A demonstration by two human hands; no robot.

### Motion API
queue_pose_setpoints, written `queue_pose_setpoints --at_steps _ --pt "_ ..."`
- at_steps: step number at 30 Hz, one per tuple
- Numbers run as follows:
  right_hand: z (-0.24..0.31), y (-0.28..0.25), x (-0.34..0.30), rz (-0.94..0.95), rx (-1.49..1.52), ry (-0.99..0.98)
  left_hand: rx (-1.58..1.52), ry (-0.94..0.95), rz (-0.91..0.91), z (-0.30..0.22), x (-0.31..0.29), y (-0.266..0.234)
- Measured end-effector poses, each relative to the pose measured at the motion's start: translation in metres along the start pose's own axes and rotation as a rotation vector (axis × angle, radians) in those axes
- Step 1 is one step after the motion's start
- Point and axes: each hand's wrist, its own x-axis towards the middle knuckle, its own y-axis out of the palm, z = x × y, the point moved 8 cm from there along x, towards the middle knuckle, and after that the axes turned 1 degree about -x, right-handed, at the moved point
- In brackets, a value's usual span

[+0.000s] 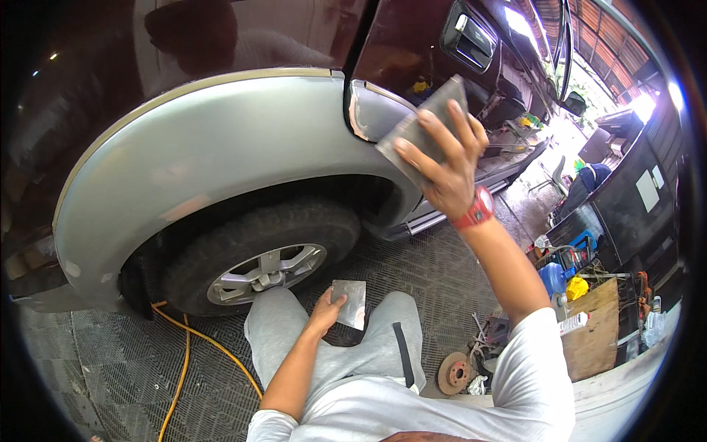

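My right hand [451, 171], with a red wristwatch on its wrist, is raised in front of the car door's lower edge. It grips a flat grey rectangular plate [423, 136], fingers spread over its face; the thumb is hidden. Whether the plate touches the panel I cannot tell. Low over my lap, my left hand [324, 311] pinches a smaller grey rectangular plate [352, 303], thumb on top. Ahead curves a grey wheel-arch flare [221, 132] with a few pale and pinkish patches. A small grey door section [379, 114] continues it past the door gap.
The wheel [269, 272] stands close before my knees. A yellow hose [184, 368] runs over the patterned floor at the left. To the right lie a rusty brake disc [455, 373], a wooden board [593, 328], a blue container [552, 281] and assorted clutter.
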Motion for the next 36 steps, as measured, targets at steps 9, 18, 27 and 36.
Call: queue_pose_setpoints --at_steps 9,18,27,36 --pt "0.103 -0.024 -0.124 0.768 0.269 0.304 -0.222 0.449 -0.274 -0.122 -0.074 -0.009" --pt "0.142 -0.032 -0.15 0.977 0.447 0.173 -0.493 0.53 -0.563 -0.137 -0.092 -0.013" --pt "0.115 -0.025 -0.18 1.231 0.511 0.609 -0.86 0.347 -0.197 -0.155 -0.077 0.027" --pt "0.008 -0.114 0.046 0.316 0.445 0.638 -0.548 -0.005 0.34 -0.058 -0.005 0.047"
